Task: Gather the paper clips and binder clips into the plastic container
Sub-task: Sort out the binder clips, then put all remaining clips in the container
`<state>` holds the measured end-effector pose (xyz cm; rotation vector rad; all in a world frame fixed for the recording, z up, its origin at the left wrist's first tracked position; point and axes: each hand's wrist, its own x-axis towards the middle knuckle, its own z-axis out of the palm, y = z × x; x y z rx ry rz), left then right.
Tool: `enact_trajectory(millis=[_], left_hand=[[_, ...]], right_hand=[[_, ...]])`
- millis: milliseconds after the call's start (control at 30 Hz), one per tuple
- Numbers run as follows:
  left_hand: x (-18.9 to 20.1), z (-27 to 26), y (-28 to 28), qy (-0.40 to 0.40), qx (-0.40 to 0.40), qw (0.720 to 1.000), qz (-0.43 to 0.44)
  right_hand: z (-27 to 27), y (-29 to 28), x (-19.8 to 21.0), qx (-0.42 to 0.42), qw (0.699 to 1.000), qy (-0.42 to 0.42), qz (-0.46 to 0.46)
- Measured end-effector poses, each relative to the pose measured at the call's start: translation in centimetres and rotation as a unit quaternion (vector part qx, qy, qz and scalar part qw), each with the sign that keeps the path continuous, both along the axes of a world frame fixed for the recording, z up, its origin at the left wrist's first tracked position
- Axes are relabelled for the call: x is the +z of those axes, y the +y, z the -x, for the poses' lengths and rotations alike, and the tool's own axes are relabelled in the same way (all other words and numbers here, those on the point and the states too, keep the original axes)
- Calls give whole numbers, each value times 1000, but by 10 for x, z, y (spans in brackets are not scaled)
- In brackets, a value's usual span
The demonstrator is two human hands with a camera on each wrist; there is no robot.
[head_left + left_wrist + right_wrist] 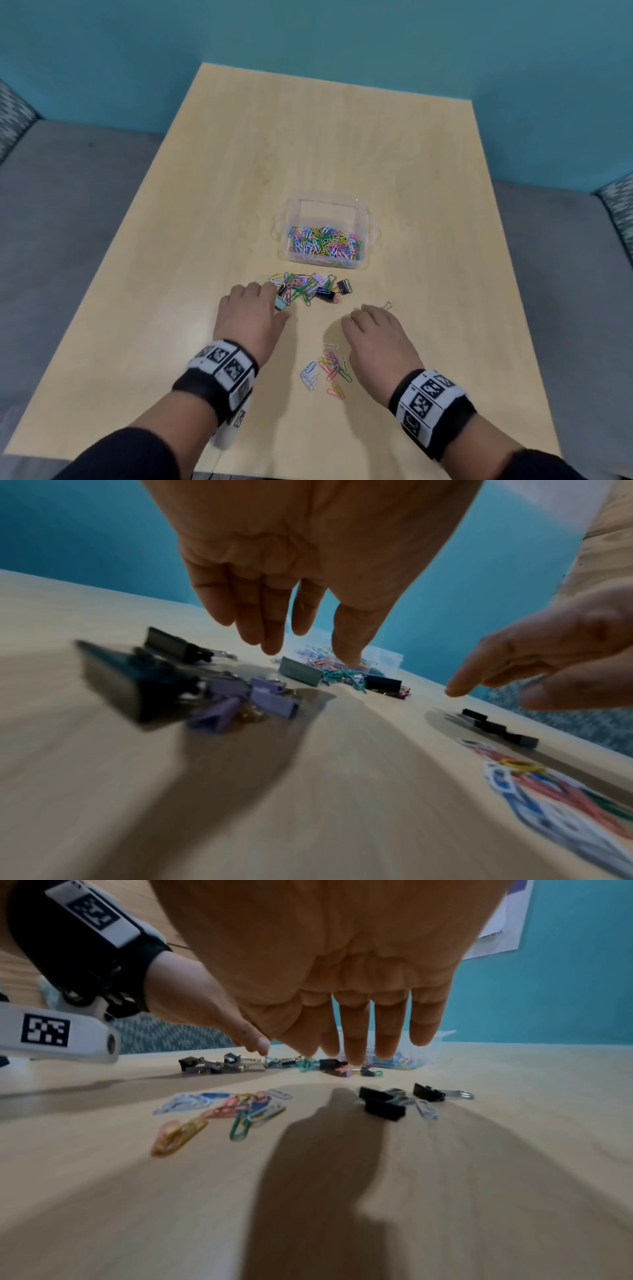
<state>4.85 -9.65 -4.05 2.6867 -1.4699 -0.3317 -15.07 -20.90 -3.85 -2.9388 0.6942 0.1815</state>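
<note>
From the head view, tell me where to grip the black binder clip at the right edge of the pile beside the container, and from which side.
Take the black binder clip by its folded body, pinching from above across the two flat sides. It lies flat on the table with its wire handles pointing right, clear of the pile. The right hand is nearer, so coming in from the open right side looks easiest.

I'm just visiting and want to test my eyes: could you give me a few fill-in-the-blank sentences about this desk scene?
1. The clear plastic container already holds coloured ____ clips.
2. The container stands on a light ____ table.
3. The wall behind the table is ____.
4. The left hand and right hand each wear a marker-printed ____.

Missing words: paper; wooden; teal; wristband
</note>
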Motion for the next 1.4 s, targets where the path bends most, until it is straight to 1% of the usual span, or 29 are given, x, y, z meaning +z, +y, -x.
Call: enact_trajectory(millis=[100, 167, 300, 367, 433, 533, 600, 633, 667, 700, 800, 833, 933, 1000, 1033, 1100, 1167, 1233, 1300, 1400], left_hand=[[-2, 2, -20, 0, 13, 999, -47], [-5, 3, -22, 0, 12, 998, -61], [0, 3, -16, 25, 23, 999, -35], [5, 1, -8, 78, 59, 995, -11], [11, -1, 0, 182, 120, 976, -12], [13, -8, 14, 343, 204, 917, -14], [13, -11, 21, 418, 238, 877, 8], [14, -12, 25, 432, 245, 868, 11], [14, -13, 28, 426, 243, 872, 8], [15, -13, 31, 402, 235, 885, -5], [18, -15, 38, 273, 183, 944, -42], [20, -15, 40, 236, 165, 957, -48], [23, -16, 45, 170, 138, 975, -44], [23, -16, 50, 160, 138, 977, -35], [21, -17, 52, 160, 141, 977, -32], [19, -16, 57, 155, 142, 977, -25], [16, -15, 62, 149, 139, 979, -16], [14, -14, 65, 141, 136, 980, -13], [12, -14, 67, 118, 125, 985, -15], [9, -12, 68, 69, 75, 995, 0]], right_hand=[[-15, 0, 2, -23, 1000, -5, -16], [-23, -2, 4, -40, 999, 2, -21], [-33, -10, 6, -64, 998, 4, -23], [-38, -15, 5, -63, 998, -2, -31], [-46, -20, 3, -52, 998, -7, -29], [-61, -24, -2, -35, 999, -1, -26], [-72, -26, -4, -28, 999, 9, -24], [-77, -27, -6, -27, 999, 19, -22], [-81, -29, -7, -25, 999, 30, -20], [-84, -30, -9, -24, 999, 38, -18], [-90, -32, -14, -15, 999, 48, -11], [-91, -33, -14, -9, 999, 47, -8], [-90, -33, -11, -5, 999, 38, -22], [-83, -33, -8, -26, 997, 16, -64], [-77, -32, -7, -45, 994, -5, -99], [-63, -28, -4, -103, 974, -60, -194], [-49, -21, -3, -150, 943, -105, -276], [-38, -13, -2, -192, 912, -134, -338], [-31, -4, -1, -251, 861, -171, -408], [-26, 4, 0, -337, 759, -234, -505]])
